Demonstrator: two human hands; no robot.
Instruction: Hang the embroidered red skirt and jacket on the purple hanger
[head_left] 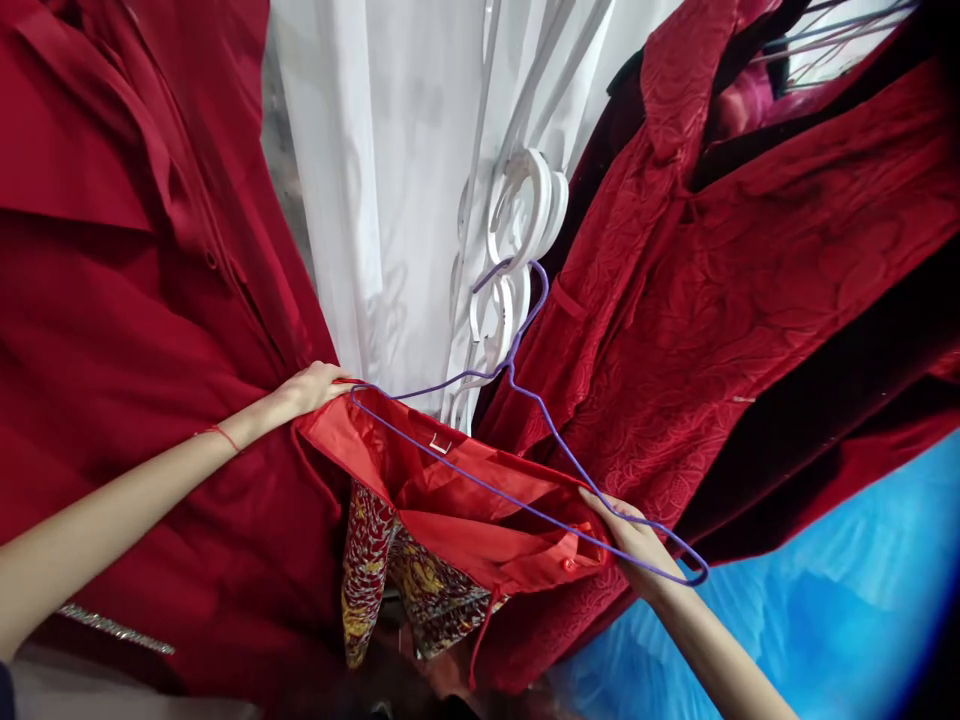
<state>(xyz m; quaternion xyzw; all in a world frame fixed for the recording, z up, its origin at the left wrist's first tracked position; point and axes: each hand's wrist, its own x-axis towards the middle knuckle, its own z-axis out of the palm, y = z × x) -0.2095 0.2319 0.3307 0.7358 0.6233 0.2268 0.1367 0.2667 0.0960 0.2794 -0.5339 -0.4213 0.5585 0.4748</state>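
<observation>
A red satin-lined garment (pixel 472 535) is stretched sideways between my hands, with its wide opening facing up and a small white label inside the back edge. Yellow, dark and red patterned cloth (pixel 367 570) shows below its left part. My left hand (pixel 311 388) is closed on the left end of the opening, touching the corner of a purple wire hanger (pixel 551 430). At the other end, my right hand (pixel 634 535) grips the garment's edge, its fingers partly hidden behind the fabric. The hanger's right arm crosses over that hand and sticks out past it. Its hook overlaps a white scrolled metal stand (pixel 517 210); whether it hangs there I cannot tell.
Dark red clothes (pixel 97 330) fill the left side. On the right hang red embossed garments (pixel 720 330) with dark velvet ones among them. White drapery (pixel 420 180) is behind, and bright blue fabric (pixel 832 590) spreads at lower right.
</observation>
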